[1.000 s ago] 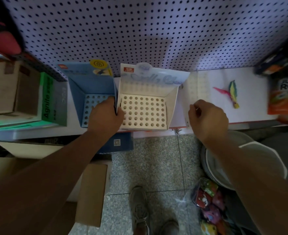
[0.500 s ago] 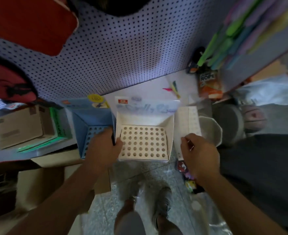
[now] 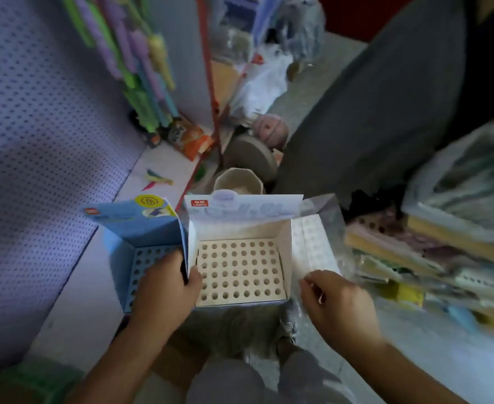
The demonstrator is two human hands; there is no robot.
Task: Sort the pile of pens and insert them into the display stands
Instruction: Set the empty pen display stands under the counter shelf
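Our left hand [image 3: 164, 290] hides part of the blue display stand [image 3: 123, 258] grid and the walls it grips where that stand meets the white display stand [image 3: 240, 269]. We cannot tell what our right hand [image 3: 336, 304] pinches. The stacked packs [image 3: 432, 252] are blurred. The bottom edge cuts off our forearms.

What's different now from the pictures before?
Mostly the view swung right, so the stacked packs now show. Neither hand took or dropped anything. The left hand still grips the wall between the blue stand and the white stand; the right hand stays curled beside it. Both stands stay empty.
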